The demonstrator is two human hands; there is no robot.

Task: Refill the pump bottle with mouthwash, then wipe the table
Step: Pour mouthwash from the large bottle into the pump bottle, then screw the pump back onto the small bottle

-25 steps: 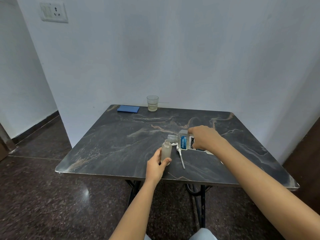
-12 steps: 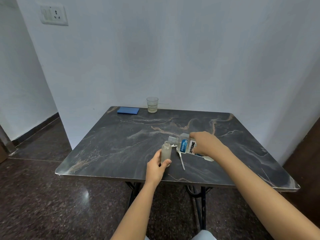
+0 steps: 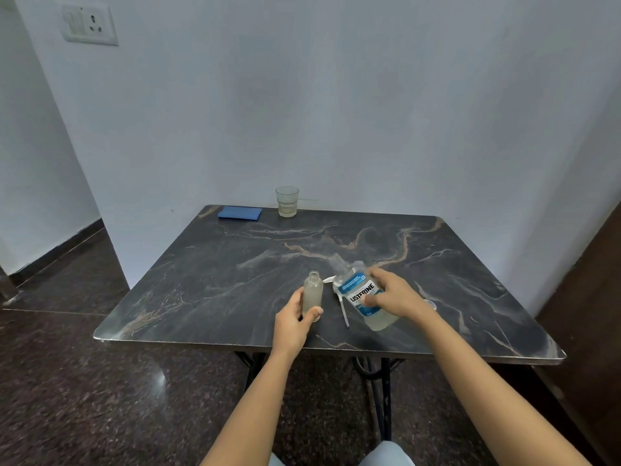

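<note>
A small frosted pump bottle (image 3: 313,292) stands upright and uncapped near the front of the dark marble table (image 3: 208,277). My left hand (image 3: 295,322) grips its lower part. My right hand (image 3: 395,294) holds the clear mouthwash bottle (image 3: 361,295) with a blue and white label, tilted with its open neck up and away from the pump bottle. The white pump head with its tube (image 3: 342,309) lies on the table between the two bottles. A folded blue cloth (image 3: 240,213) rests at the table's far left corner.
A drinking glass (image 3: 287,201) with a little liquid stands at the far edge by the wall. A small clear cap (image 3: 430,304) lies right of my right hand. White walls close in behind and to the right. Dark polished floor lies on the left.
The mouthwash bottle has swung from lying nearly level over the pump bottle's mouth to a more upright tilt, and moved slightly right. My left hand and the pump bottle stayed put.
</note>
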